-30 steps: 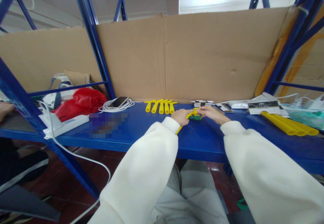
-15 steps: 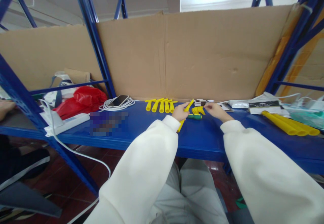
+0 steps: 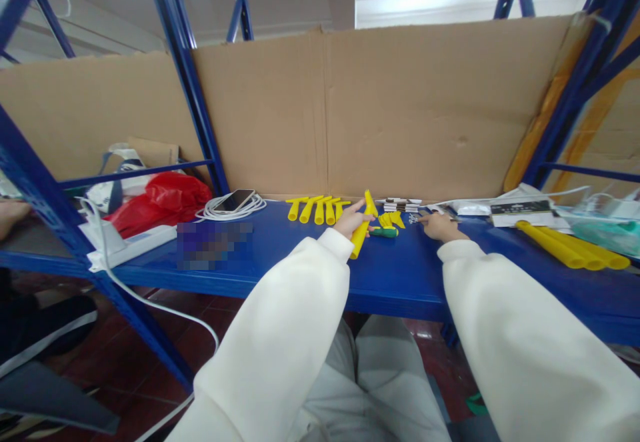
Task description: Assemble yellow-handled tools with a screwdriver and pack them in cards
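- Yellow is the tube (image 3: 358, 245), a little right of the frame's centre and below the middle; it is held by the left hand (image 3: 350, 221), with the fingers closed around it.
- The right hand (image 3: 441, 227), further right, is placed just beside some small metal pieces (image 3: 414, 218), with the fingers partly bent; whether one is pinched cannot be told (they are too tiny here).
- A metal piece could be dropped or scattered, because such small parts are probably difficult to pick with fingertips.
- The tube could be turned inside the left hand, since it is round and perhaps smooth.
- The green handle (image 3: 384, 232), close beside the left hand, could be knocked by the tube.
- The small yellow parts (image 3: 392, 220), between both hands, could be pushed away if the right hand is moved low across them.
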Available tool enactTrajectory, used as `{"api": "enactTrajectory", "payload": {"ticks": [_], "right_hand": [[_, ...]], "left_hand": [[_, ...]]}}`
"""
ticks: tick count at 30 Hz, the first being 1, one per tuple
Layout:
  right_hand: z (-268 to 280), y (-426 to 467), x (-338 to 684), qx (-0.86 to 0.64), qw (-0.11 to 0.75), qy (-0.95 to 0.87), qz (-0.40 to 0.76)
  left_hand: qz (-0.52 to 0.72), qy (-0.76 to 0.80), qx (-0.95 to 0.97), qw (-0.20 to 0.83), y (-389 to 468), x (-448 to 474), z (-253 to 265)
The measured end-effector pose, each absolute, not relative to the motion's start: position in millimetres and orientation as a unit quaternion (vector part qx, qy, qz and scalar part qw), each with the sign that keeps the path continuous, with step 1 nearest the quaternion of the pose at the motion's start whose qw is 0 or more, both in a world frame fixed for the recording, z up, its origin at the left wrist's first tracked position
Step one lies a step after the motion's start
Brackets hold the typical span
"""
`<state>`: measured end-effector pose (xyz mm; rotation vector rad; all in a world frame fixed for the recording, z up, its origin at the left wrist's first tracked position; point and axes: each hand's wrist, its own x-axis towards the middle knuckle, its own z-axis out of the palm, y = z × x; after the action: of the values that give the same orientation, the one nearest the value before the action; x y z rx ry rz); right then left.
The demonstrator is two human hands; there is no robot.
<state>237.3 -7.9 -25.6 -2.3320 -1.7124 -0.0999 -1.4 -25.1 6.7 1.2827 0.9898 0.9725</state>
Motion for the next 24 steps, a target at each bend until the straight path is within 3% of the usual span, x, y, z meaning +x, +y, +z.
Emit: {"api": "enactTrajectory", "payload": {"ticks": [17,24], "right_hand": [[-29.3,3.0,241.2,-0.773,0.109,-0.622,-0.058],[-36.0,15.5,248.7,-0.750,0.143,-0.645,-0.029]], "left_hand": [[0.400,0.417,0.562,0.592,-24.1,-0.7,4.2],[0.393,0.416,0.565,0.595,-23.8,-0.8,4.4]]}}
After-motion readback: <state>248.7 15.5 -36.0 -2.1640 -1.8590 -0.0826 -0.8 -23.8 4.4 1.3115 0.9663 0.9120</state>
